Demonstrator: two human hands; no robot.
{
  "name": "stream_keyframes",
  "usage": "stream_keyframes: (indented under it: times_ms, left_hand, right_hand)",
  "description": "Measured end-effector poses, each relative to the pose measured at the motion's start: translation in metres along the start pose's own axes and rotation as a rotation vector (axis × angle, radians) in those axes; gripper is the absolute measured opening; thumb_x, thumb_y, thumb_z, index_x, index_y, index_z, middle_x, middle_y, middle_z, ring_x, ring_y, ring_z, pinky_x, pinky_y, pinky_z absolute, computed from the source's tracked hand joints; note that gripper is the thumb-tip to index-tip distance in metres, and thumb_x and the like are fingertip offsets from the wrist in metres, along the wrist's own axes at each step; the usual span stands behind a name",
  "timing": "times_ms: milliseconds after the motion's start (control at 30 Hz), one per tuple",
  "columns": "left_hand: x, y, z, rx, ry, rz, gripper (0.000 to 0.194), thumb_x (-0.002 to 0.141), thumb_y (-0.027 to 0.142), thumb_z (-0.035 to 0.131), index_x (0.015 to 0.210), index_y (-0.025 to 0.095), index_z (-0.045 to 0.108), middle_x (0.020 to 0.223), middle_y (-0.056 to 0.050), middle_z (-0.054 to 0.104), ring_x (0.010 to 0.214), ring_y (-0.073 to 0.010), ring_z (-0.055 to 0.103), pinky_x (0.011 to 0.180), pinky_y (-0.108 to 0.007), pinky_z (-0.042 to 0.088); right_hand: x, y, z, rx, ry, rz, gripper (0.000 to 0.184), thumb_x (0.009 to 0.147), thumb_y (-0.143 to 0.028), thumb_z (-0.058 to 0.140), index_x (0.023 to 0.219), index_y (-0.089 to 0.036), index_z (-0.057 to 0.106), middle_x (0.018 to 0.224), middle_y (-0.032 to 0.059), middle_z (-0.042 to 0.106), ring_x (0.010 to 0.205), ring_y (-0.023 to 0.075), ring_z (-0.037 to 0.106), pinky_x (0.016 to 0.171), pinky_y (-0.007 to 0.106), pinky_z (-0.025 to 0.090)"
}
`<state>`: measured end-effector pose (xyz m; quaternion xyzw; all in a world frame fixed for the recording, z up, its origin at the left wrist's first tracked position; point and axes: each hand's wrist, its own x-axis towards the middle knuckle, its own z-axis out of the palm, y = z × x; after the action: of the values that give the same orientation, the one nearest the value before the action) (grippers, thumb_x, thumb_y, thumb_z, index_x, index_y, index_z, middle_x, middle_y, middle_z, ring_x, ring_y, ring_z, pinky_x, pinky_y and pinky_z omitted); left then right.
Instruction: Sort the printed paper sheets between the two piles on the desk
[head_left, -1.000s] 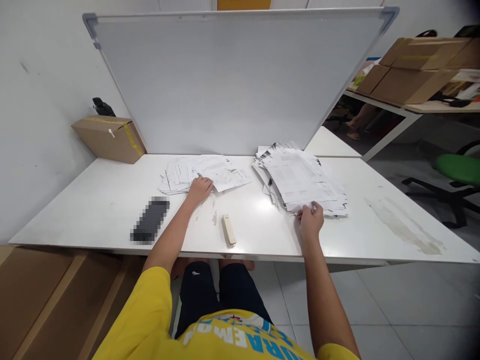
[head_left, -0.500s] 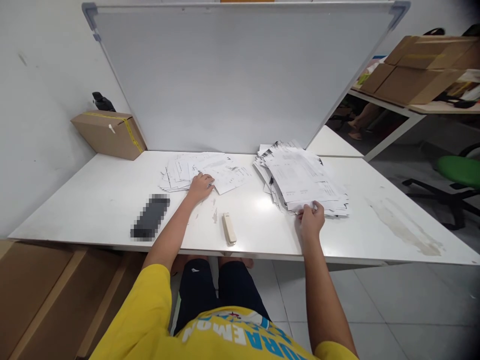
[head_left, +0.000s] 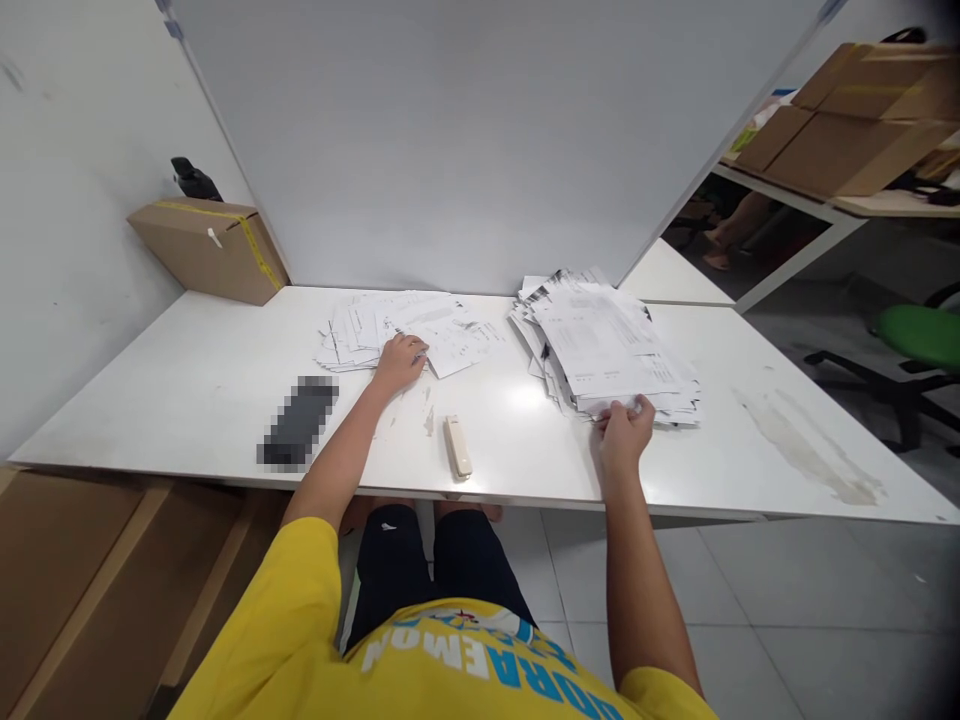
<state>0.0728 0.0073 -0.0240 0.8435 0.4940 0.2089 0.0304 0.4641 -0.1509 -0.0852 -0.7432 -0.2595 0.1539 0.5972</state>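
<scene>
Two piles of printed paper lie on a white table (head_left: 187, 390). My right hand (head_left: 625, 430) pinches the near edge of the top sheets of the thick right stack of papers (head_left: 604, 345). My left hand (head_left: 399, 362) rests with curled fingers on the near edge of the flatter, spread-out left pile of papers (head_left: 409, 325). A cream stapler (head_left: 457, 447) lies on the table between my arms, near the front edge. A dark blurred phone-like object (head_left: 298, 423) lies to the left of my left arm.
A large whiteboard (head_left: 465, 140) leans upright behind the papers. A taped cardboard box (head_left: 206, 249) with a black device (head_left: 192, 180) behind it sits at the back left. Another table with flat cardboard boxes (head_left: 855, 120) and a green chair (head_left: 919, 340) stand to the right. A person's feet (head_left: 724, 245) show under that table.
The view has tilted a little, so everything sits slightly higher in frame. Both hands stay on the same paper piles; my right fingers have closed more on the stack's edge.
</scene>
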Motion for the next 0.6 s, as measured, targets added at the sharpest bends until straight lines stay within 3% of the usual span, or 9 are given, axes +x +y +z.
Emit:
stream_keyframes:
  times_ms: [100, 200, 267, 333, 433, 500, 600]
  left_hand:
    - [0.002, -0.005, 0.001, -0.005, 0.010, 0.041, 0.034, 0.102, 0.025, 0.044, 0.119, 0.018, 0.073, 0.127, -0.010, 0.070, 0.117, -0.0278, 0.059, 0.108, -0.044, 0.046]
    - [0.003, -0.011, 0.001, -0.008, 0.017, 0.095, 0.035, 0.105, 0.025, 0.039, 0.113, 0.017, 0.072, 0.122, -0.012, 0.070, 0.114, -0.0256, 0.061, 0.106, -0.041, 0.048]
    - [0.002, -0.014, 0.001, -0.005, 0.019, 0.112, 0.033, 0.105, 0.024, 0.039, 0.110, 0.017, 0.070, 0.119, -0.012, 0.071, 0.112, -0.0247, 0.062, 0.104, -0.041, 0.050]
    - [0.001, -0.014, 0.002, -0.008, 0.030, 0.114, 0.032, 0.106, 0.024, 0.038, 0.109, 0.017, 0.069, 0.115, -0.011, 0.072, 0.109, -0.0240, 0.062, 0.102, -0.041, 0.050]
    - [-0.002, -0.010, 0.005, -0.040, 0.056, 0.110, 0.031, 0.107, 0.025, 0.036, 0.107, 0.017, 0.067, 0.111, -0.010, 0.073, 0.105, -0.0238, 0.063, 0.101, -0.041, 0.049]
    - [-0.003, -0.007, 0.006, -0.078, 0.078, 0.101, 0.033, 0.108, 0.027, 0.034, 0.104, 0.018, 0.066, 0.108, -0.009, 0.073, 0.103, -0.0239, 0.063, 0.100, -0.041, 0.050]
    - [-0.004, -0.003, 0.011, -0.152, 0.118, 0.043, 0.038, 0.109, 0.032, 0.029, 0.100, 0.019, 0.063, 0.100, -0.010, 0.072, 0.096, -0.0240, 0.065, 0.092, -0.041, 0.052]
  right_hand:
    - [-0.013, -0.012, -0.005, 0.000, 0.092, 0.003, 0.081, 0.086, -0.042, 0.053, 0.156, -0.015, 0.022, 0.100, 0.0045, 0.057, 0.067, 0.0139, 0.052, 0.068, 0.033, 0.050]
    - [-0.032, -0.022, -0.006, -0.052, 0.231, -0.234, 0.076, 0.088, -0.042, 0.054, 0.155, -0.018, 0.028, 0.114, 0.0104, 0.054, 0.078, 0.0169, 0.055, 0.074, 0.036, 0.051]
    - [-0.044, -0.027, 0.002, -0.092, 0.235, -0.422, 0.067, 0.089, -0.041, 0.053, 0.149, -0.015, 0.038, 0.114, 0.0129, 0.055, 0.079, 0.0184, 0.055, 0.075, 0.038, 0.052]
    - [-0.053, -0.034, 0.018, -0.140, 0.102, -0.567, 0.056, 0.091, -0.041, 0.049, 0.141, -0.015, 0.047, 0.108, 0.0130, 0.058, 0.077, 0.0192, 0.056, 0.074, 0.038, 0.052]
    - [-0.058, -0.053, 0.059, -0.227, -0.306, -0.715, 0.047, 0.095, -0.039, 0.045, 0.138, -0.019, 0.052, 0.112, 0.0139, 0.063, 0.084, 0.0216, 0.063, 0.077, 0.039, 0.056]
    - [-0.056, -0.066, 0.095, -0.297, -0.573, -0.828, 0.054, 0.093, -0.041, 0.051, 0.143, -0.021, 0.050, 0.130, 0.0172, 0.061, 0.107, 0.0276, 0.064, 0.091, 0.047, 0.056]
    - [-0.050, -0.073, 0.147, -0.354, -0.795, -0.956, 0.072, 0.084, -0.041, 0.064, 0.149, -0.018, 0.047, 0.151, 0.0210, 0.050, 0.137, 0.0375, 0.049, 0.110, 0.059, 0.046]
